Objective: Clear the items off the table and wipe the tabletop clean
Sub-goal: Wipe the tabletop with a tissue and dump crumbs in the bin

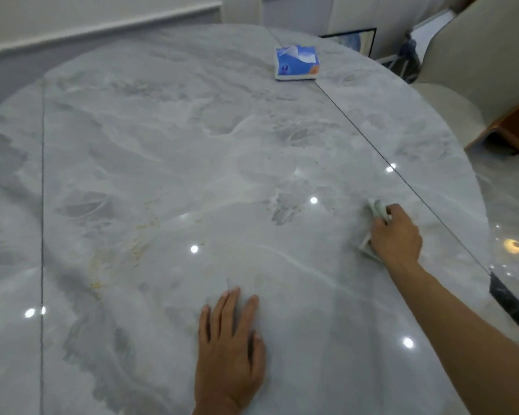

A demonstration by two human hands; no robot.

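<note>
Found at far side of table (168,139): pack (296,62), blue and white, lying flat just beside seam (372,148), well apart from both hands. Also noted: pale yellowish crumbs (138,250), scattered in a loose band left of centre, not yet wiped.

Right hand (397,235): fingers curled down over wad (375,208), white and crumpled, pressing it to table right of centre, near seam. Wad visible at fingertips and again under heel of hand. Cannot tell whether paper or cloth.

Left hand (229,348): palm down, fingers straight and slightly spread, holding nothing. Resting flat toward near edge, apparently as a brace.

Judged stage: wiping in hand; clearing close to done, with pack alone left on table.

Handling, as judged:
- Wad: soft and light, prone to bunch or slide out on glossy surface. Best kept under palm with even pressure.
- Pack: light, soft-sided, somewhat slumped, no breakage risk. Best pinched across its width, thumb one side, fingers the other.
- Table: hard, polished, slippery. Crumbs likely to skid ahead of wad rather than lift; advisable to sweep toward one edge and catch there.
</note>
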